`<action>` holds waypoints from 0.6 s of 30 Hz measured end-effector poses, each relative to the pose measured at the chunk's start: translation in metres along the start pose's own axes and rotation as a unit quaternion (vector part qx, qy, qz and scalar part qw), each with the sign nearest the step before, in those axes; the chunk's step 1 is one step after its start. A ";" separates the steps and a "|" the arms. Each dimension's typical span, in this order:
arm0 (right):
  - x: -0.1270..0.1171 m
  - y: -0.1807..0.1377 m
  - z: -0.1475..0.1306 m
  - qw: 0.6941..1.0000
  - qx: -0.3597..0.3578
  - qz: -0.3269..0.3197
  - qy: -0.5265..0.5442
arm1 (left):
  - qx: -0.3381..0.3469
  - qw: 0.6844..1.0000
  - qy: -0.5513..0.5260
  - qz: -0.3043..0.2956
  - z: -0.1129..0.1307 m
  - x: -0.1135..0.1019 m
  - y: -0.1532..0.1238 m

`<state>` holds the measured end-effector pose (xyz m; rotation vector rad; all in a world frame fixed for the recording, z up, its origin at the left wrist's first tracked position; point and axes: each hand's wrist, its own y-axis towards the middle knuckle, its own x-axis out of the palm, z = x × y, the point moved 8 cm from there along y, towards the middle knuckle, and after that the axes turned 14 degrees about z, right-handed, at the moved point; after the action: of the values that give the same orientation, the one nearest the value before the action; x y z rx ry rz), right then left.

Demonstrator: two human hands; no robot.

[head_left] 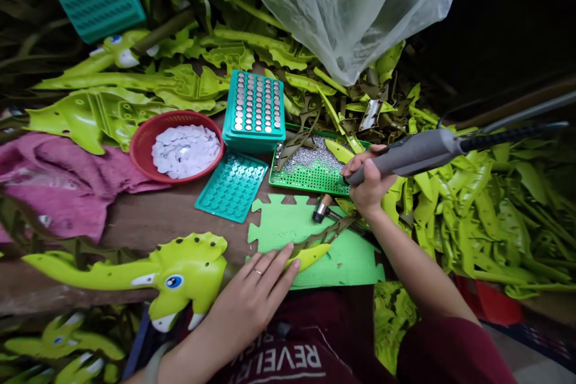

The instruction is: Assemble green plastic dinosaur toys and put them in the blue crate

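My right hand (372, 185) is wrapped round a grey electric screwdriver (409, 153), its cord running off to the right. The driver's front end lies near the green basket. My left hand (258, 288), wearing a ring, presses its fingers over a lime-green plastic piece (312, 257) on the green foam mat (288, 216); the thumb is hidden. A thin olive plastic part (330, 228) lies along that piece. Behind it rests a hammer (321, 209) with a dark head. Left of my left hand is a lime-green dinosaur-head toy (189, 276) with a blue eye.
A green basket (306, 179) holds many small screws. Beside it are a teal tray stack (254, 143) with silver discs, a flat teal tray (231, 186) and a red bowl (139, 153) of white pieces. Lime-green parts (486, 210) heap at right; a plastic bag (342, 6) hangs above.
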<state>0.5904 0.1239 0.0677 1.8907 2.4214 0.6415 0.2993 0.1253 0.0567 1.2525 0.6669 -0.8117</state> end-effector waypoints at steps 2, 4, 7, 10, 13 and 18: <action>0.000 0.000 0.003 1.000 0.000 0.002 -0.008 | 0.000 1.000 0.001 0.010 0.001 0.002 0.001; 0.002 0.001 0.005 1.000 -0.004 -0.003 -0.015 | -0.009 1.000 0.013 0.023 0.003 0.004 0.004; 0.006 0.000 -0.007 1.000 -0.015 -0.006 -0.001 | -0.026 0.998 0.035 0.037 0.008 0.006 0.007; -0.001 -0.013 -0.048 0.998 -0.031 0.004 0.059 | -0.027 0.998 0.047 0.037 0.012 0.006 0.008; -0.011 -0.045 -0.096 0.996 -0.003 -0.065 0.059 | -0.022 0.998 0.049 0.028 0.013 0.006 0.007; -0.023 -0.107 -0.128 0.976 0.033 -0.217 -0.019 | -0.034 0.999 0.020 0.018 0.010 0.005 0.007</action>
<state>0.4657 0.0422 0.1454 1.3002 2.7244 0.4963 0.3081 0.1152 0.0590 1.2182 0.6971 -0.7295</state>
